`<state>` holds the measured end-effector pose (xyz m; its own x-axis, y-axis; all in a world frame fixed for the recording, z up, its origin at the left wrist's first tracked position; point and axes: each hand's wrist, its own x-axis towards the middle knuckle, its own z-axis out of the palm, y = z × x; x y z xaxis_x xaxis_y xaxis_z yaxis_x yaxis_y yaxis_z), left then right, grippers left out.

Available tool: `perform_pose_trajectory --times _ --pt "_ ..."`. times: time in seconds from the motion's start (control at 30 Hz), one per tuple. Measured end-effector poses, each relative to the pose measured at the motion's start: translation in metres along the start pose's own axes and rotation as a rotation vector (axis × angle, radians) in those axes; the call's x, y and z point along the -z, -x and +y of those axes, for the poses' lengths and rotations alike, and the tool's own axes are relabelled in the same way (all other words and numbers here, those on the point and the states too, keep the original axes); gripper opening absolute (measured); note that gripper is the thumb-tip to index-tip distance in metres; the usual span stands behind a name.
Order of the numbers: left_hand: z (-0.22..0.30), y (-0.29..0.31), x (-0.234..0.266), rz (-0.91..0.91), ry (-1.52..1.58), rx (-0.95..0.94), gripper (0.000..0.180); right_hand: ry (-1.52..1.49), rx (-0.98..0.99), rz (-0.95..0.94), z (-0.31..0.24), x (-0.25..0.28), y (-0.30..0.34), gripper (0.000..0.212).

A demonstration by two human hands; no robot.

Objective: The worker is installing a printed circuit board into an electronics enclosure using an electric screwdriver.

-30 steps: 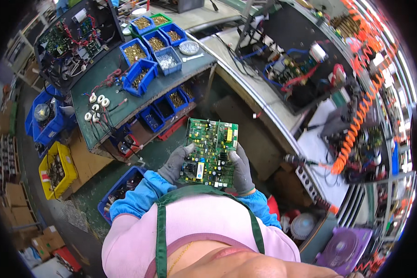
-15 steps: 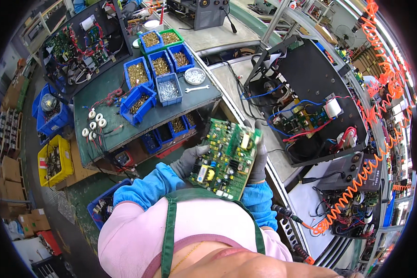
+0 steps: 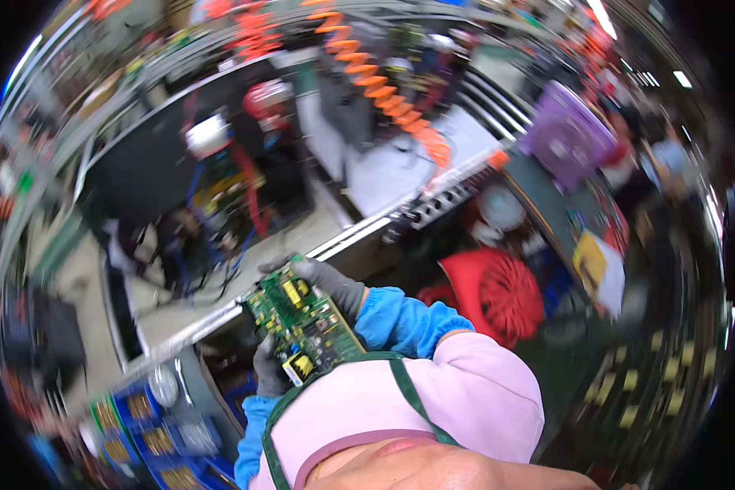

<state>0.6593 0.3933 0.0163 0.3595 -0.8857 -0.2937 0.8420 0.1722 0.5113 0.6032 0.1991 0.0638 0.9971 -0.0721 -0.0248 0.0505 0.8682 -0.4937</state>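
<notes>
Both gloved hands hold a green circuit board [image 3: 328, 336] packed with components, close in front of my chest and tilted. My left hand [image 3: 269, 369], in a grey glove, is closed on the board's lower left edge. Around the upper right edge wraps my right hand [image 3: 335, 282], gloved the same way, with its fingers at the far corner. Yellow-topped parts stand up from the board. Just beyond it, an open black machine housing [image 3: 139, 175] with loose wires and a white cylinder sits on the bench, smeared by motion.
A metal rail [image 3: 184, 333] edges the bench in front of me. To the right are a red chair [image 3: 498, 294] and a purple fan-like thing [image 3: 567, 135]. Blue bins [image 3: 139, 406] of small metal parts stand at lower left. An orange coiled hose [image 3: 384, 90] hangs ahead.
My body and view have swung right, so the bins now lie at lower left and the red chair shows. The circuit board stays in both hands.
</notes>
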Motion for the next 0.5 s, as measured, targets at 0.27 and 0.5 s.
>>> perform_pose_trajectory --times 0.27,0.5 --pt "0.01 -0.072 0.035 -0.145 -0.252 0.358 0.049 -0.154 0.536 0.326 -0.001 0.017 0.058 0.043" --pt "0.0 -0.092 -0.01 -0.342 -0.312 0.807 0.056 -0.141 0.887 0.643 0.023 0.019 0.1 0.038"
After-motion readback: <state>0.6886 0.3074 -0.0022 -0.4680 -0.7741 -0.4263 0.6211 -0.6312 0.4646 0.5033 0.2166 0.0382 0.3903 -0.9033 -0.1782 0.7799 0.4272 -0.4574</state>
